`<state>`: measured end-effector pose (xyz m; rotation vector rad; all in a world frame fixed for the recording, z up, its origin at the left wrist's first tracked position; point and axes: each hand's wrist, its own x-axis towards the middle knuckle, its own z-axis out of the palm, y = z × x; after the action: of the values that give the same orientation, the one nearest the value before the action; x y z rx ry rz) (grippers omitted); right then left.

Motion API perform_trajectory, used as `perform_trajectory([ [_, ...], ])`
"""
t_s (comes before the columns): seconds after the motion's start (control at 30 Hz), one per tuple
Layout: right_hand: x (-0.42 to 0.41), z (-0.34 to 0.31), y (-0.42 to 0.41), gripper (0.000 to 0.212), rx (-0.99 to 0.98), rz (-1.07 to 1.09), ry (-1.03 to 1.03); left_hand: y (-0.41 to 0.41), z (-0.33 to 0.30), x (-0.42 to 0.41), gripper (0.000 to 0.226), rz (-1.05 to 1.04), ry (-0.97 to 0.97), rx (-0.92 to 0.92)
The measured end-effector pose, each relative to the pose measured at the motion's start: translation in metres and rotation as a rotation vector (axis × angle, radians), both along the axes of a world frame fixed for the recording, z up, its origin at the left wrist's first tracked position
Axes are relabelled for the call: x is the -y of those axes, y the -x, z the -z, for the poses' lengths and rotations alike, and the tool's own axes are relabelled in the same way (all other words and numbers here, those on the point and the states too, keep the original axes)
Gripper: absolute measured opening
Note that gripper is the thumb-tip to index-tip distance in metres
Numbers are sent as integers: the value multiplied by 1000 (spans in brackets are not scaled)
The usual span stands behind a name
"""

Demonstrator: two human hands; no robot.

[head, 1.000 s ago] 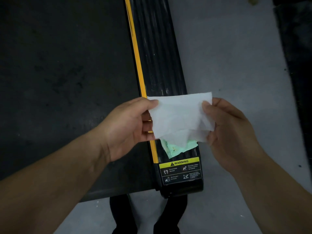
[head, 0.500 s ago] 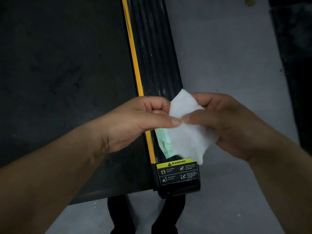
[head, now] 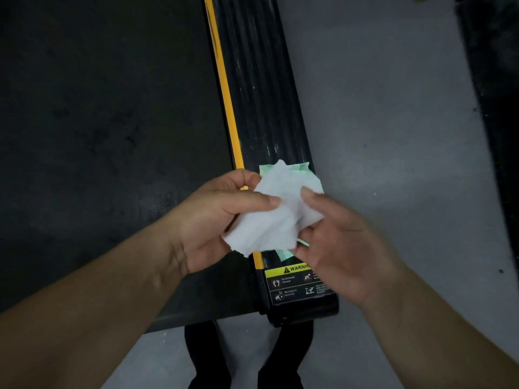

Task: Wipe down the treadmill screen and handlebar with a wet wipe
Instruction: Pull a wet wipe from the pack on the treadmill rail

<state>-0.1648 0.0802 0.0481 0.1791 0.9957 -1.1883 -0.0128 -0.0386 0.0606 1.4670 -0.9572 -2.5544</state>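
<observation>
The floor (head: 393, 136) is grey concrete. On it lies the dark belt (head: 98, 122) of the treadmill, bordered on its right by a yellow stripe (head: 224, 94) and a black ribbed side rail (head: 258, 80). The near end of the rail carries a warning label (head: 292, 282), yellow at the top with white pictograms below. A green packet (head: 302, 167) lies on the rail just above the label, mostly hidden. Both hands are close together above the rail end. The left hand (head: 213, 220) pinches the wipe (head: 272, 217) between thumb and fingers. The right hand (head: 337, 248) grips the same wipe from the other side. The wipe is white, crumpled and bunched between the two hands, held in the air over the packet.
</observation>
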Motion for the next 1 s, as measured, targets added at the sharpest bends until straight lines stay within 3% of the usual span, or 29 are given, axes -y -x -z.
perform_trajectory([
  [0.1, 3, 0, -1, 51, -113, -50, -4, 1, -1, 3, 40, -30, -92, 8],
  [0.23, 7, -4, 8, 48, -221, -120, 57, -2, 1, 5, 66, 80, -308, 73],
  [0.3, 7, -3, 11, 43, -235, -154, 92, -2, 1, 3, 56, 76, -350, 28],
  [0.4, 5, 3, 12, 48, -118, -105, 31, 1, 2, -1, 46, -19, -257, 22],
  [0.5, -1, 8, 9, 47, -232, -162, -51, 3, 0, -2, 24, -63, -124, 40],
  [0.57, -2, 3, 11, 42, -292, -205, -10, 1, -2, -1, 21, -62, -101, 2],
  [0.73, 6, -31, 26, 50, -264, -145, 194, -7, -14, 11, 25, -79, -148, -183],
  [0.83, 11, -64, 34, 29, -490, -182, 232, -4, -36, 18, 21, -80, -93, -258],
  [0.9, 14, -92, 36, 33, -678, -221, 215, 1, -62, 21, 15, -62, 34, -243],
  [1.0, 23, -140, 31, 33, -993, -256, 215, 11, -113, 24, 31, -16, 238, -209],
])
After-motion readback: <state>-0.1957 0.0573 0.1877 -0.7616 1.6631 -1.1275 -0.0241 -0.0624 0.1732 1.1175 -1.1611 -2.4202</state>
